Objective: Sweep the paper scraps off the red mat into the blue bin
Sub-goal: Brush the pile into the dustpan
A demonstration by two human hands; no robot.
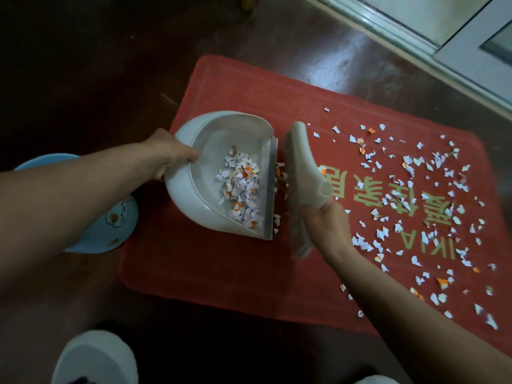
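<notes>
A left hand (169,153) grips the back rim of a white dustpan (194,195) resting on a red mat (221,259); a right hand (324,225) holds a pale brush (302,167) just beside its lip. Paper scraps (415,203) litter the mat's right side — some are heaped in the dustpan. A blue bin (116,231) sits left of the mat, partly hidden by the arm.

Beyond my right hand (327,228), the red mat (221,261) carries upside-down gold Chinese characters (388,189) and Latin capitals (440,242), partly covered and unreadable.
</notes>
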